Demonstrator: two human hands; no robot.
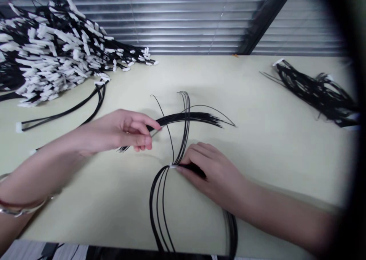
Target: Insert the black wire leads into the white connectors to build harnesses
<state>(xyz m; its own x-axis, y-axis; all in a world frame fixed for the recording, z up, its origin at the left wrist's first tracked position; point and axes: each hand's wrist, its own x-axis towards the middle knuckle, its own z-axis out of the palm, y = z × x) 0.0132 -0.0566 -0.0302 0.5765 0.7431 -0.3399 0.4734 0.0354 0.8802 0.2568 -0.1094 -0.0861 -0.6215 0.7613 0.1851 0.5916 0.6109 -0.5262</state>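
My right hand (211, 172) is closed around a white connector (173, 165) and the bundled black wires behind it. Several thin black wires (185, 138) rise from the connector and curve upward, while others (153, 195) loop down over the table's front edge. To the left, my left hand (133, 132) has thumb and fingers pinched on a thin, blurred piece of wire (156, 131). A loose bundle of cut black wires (197, 117) lies on the table, passing behind my left fingers; part of it is hidden there.
A large heap of black cables with white connectors (57, 54) fills the back left of the pale table (237, 81). One looped cable (65, 111) lies before it. Another bundle of black wires (311, 88) rests at the right. Window blinds (177, 16) stand behind.
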